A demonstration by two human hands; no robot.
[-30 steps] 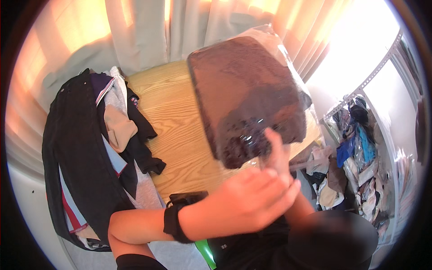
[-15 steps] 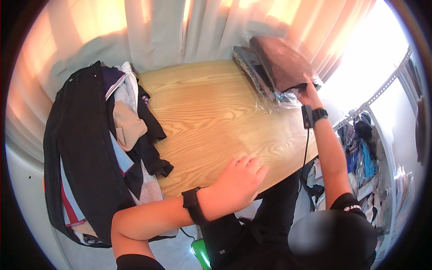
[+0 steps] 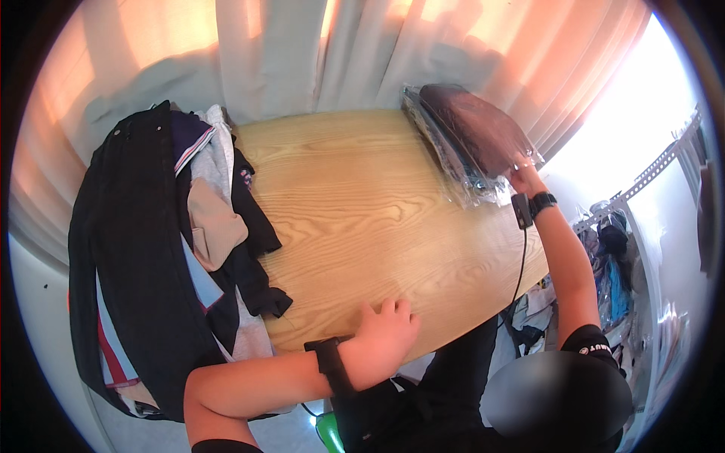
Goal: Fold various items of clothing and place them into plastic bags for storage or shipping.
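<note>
A folded brown garment in a clear plastic bag [image 3: 477,128] lies on top of other dark bagged clothes [image 3: 447,155] at the table's far right. My right hand [image 3: 526,178] is at the near right corner of the brown one, its fingers closed on the plastic there and partly hidden. My left hand [image 3: 384,340] holds nothing; it rests at the table's near edge with fingers apart. On the left is a heap of loose clothes, with black trousers [image 3: 136,249] on top and a beige piece [image 3: 215,226] showing beside them.
The wooden table [image 3: 340,204] stretches between the heap and the bagged stack, with a pale curtain [image 3: 279,60] behind. A metal rack [image 3: 642,181] with bagged clothes [image 3: 615,272] stands at the right. A cable [image 3: 519,272] hangs from my right wrist.
The brown bagged garment has come down flatter onto the stack, my right hand staying at its corner. My left hand has shifted a little left and nearer to me.
</note>
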